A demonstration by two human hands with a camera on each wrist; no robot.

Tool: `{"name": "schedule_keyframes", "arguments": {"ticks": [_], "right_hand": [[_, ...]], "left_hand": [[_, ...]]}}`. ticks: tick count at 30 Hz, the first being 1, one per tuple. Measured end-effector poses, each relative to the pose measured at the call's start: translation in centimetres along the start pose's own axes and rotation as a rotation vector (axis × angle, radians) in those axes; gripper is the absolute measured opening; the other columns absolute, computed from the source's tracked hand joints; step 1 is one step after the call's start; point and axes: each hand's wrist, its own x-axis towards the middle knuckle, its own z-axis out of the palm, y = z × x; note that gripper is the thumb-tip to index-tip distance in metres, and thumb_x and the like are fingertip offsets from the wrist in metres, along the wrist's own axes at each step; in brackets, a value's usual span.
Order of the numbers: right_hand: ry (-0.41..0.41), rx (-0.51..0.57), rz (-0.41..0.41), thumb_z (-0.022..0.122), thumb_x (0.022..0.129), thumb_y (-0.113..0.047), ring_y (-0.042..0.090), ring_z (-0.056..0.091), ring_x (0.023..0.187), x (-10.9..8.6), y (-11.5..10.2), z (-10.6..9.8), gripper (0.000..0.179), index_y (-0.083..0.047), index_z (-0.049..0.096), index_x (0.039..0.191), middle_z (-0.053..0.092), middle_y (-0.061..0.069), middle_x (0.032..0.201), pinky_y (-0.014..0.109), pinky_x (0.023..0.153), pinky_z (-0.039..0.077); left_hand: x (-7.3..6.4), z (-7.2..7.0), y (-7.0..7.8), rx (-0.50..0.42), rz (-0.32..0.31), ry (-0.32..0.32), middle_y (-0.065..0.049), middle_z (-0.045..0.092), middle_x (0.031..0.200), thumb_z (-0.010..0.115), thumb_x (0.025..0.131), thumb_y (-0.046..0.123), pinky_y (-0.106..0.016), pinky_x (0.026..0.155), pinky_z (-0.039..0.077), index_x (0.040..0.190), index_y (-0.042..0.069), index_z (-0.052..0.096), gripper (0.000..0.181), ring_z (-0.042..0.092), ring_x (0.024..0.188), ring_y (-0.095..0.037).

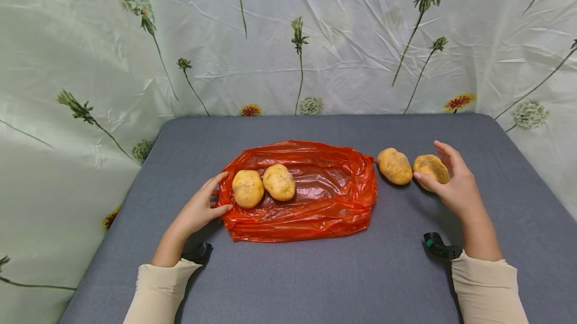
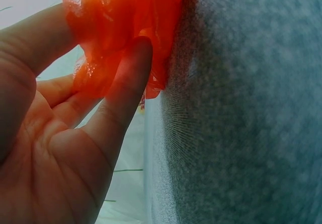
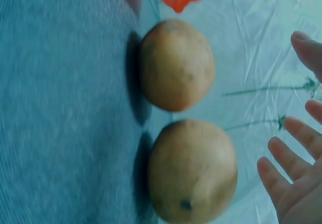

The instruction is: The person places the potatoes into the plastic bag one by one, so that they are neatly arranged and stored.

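A red plastic bag (image 1: 299,231) lies spread on the grey table, its rim bunched up all round. Two potatoes (image 1: 248,189) sit side by side in its left part. My left hand (image 1: 198,211) holds the left end of the bag, thumb and fingers around the bunched red plastic (image 2: 108,38). To the right of the bag lie two more potatoes, an oblong one (image 1: 394,166) and one with a shaded hollow (image 1: 431,170). Beside the latter is my right hand (image 1: 460,189), its fingers spread and apart from both potatoes in the right wrist view.
The grey table (image 1: 324,284) reaches to a pale curtain (image 1: 252,73) printed with flowers at the back and sides. Each wrist wears a black band (image 1: 439,249) below a beige sleeve (image 1: 487,289).
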Motion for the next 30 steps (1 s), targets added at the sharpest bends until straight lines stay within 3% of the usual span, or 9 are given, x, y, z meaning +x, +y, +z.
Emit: {"name": "schedule_keyframes", "arguments": {"ticks": [14, 22, 27, 30], "right_hand": [[-0.011, -0.014, 0.116, 0.064, 0.083, -0.011, 0.039, 0.027, 0.125, -0.7, 3.0, -1.2, 0.069, -0.004, 0.026, 0.139, 0.029, 0.024, 0.138, 0.022, 0.103, 0.020], [-0.088, 0.089, 0.167, 0.063, 0.083, -0.007, 0.041, 0.024, 0.125, -0.9, 4.2, -1.0, 0.073, -0.003, 0.018, 0.141, 0.023, 0.028, 0.139, 0.032, 0.104, 0.022], [-0.176, 0.081, 0.184, 0.062, 0.084, -0.010, 0.049, 0.024, 0.121, -0.8, 4.5, -1.1, 0.077, -0.006, 0.013, 0.144, 0.019, 0.030, 0.140, 0.009, 0.089, 0.026], [-0.204, 0.051, 0.201, 0.063, 0.084, -0.012, 0.051, 0.028, 0.116, -0.8, 4.6, -1.3, 0.077, -0.008, 0.014, 0.144, 0.022, 0.032, 0.137, 0.005, 0.077, 0.028]], "left_hand": [[0.0, 0.0, 0.2, -0.003, -0.013, -0.003, -0.019, 0.032, 0.134, 0.072, 0.076, 0.009, -0.040, 0.074, 0.050, 0.140, 0.008, 0.026, 0.078, 0.046, 0.102, -0.034], [0.0, 0.0, 0.1, 0.000, 0.000, 0.006, -0.019, 0.032, 0.134, 0.071, 0.077, 0.010, -0.041, 0.074, 0.050, 0.139, 0.007, 0.026, 0.077, 0.046, 0.102, -0.035], [-0.1, 0.1, 0.0, -0.002, -0.001, 0.003, -0.020, 0.032, 0.133, 0.071, 0.077, 0.010, -0.042, 0.074, 0.049, 0.139, 0.006, 0.026, 0.077, 0.046, 0.102, -0.035], [-0.1, 0.0, 0.1, 0.000, -0.006, 0.002, -0.019, 0.033, 0.133, 0.072, 0.077, 0.009, -0.041, 0.074, 0.050, 0.139, 0.008, 0.026, 0.078, 0.046, 0.102, -0.035]]}}
